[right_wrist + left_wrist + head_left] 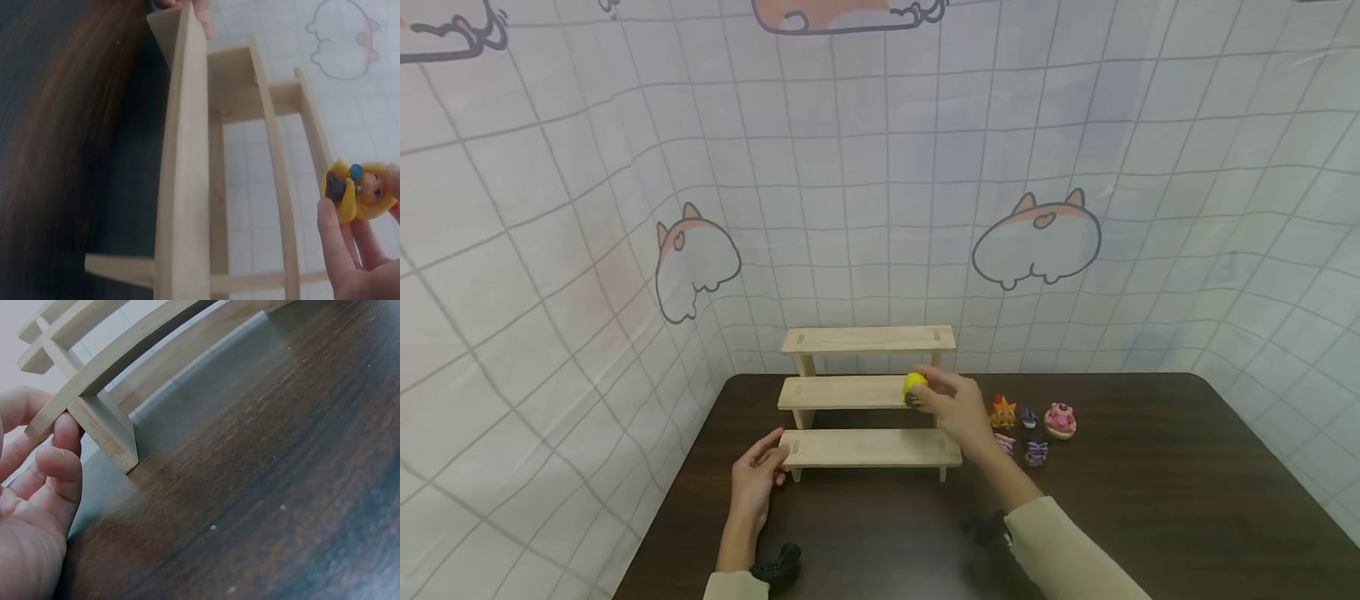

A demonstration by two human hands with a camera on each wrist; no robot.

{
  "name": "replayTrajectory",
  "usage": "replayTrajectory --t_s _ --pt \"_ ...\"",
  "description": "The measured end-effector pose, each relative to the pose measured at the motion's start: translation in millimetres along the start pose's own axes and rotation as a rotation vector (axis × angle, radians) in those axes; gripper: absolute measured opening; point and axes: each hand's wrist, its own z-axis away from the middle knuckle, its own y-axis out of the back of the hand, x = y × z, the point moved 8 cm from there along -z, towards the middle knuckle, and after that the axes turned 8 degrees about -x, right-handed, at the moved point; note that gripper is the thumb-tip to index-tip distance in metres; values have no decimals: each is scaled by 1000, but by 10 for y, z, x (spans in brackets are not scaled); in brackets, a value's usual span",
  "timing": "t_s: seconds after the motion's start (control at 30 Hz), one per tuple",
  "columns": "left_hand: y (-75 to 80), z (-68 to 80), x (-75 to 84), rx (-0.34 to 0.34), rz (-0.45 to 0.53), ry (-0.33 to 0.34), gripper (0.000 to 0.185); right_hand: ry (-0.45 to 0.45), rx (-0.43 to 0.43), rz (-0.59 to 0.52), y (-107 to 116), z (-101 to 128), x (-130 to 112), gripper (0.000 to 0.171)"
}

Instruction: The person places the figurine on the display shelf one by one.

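A three-step wooden display stand [869, 448] stands on the dark table. At the left end of its lowest step, my left hand [756, 478] grips the board, its fingers bent around the end in the left wrist view. My right hand [957, 414] pinches a small yellow figurine [913, 388] near the right end of the middle step. Up close in the right wrist view, the figurine [357, 190] has a yellow hood, a face, a blue round bit and a dark part. Whether it touches the step cannot be told.
Right of the stand sit an orange figurine [1003, 412], a small dark blue one [1028, 417], a pink one on a round base [1061, 421], a purple striped one [1036, 453] and a pinkish one [1004, 444], partly behind the right arm. A grid-patterned curtain [865, 233] hangs behind the table.
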Motion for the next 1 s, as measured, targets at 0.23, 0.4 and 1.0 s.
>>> replayTrajectory --t_s 0.23,0.4,1.0 --pt "2 -2 1 -5 6 0 44 44 6 -17 -233 -113 -1 37" --pt "1 -5 2 -9 7 -1 44 50 -2 -31 -368 -178 6 37" --pt "-8 -5 12 -10 -11 9 46 21 7 -77 -766 -395 56 37"
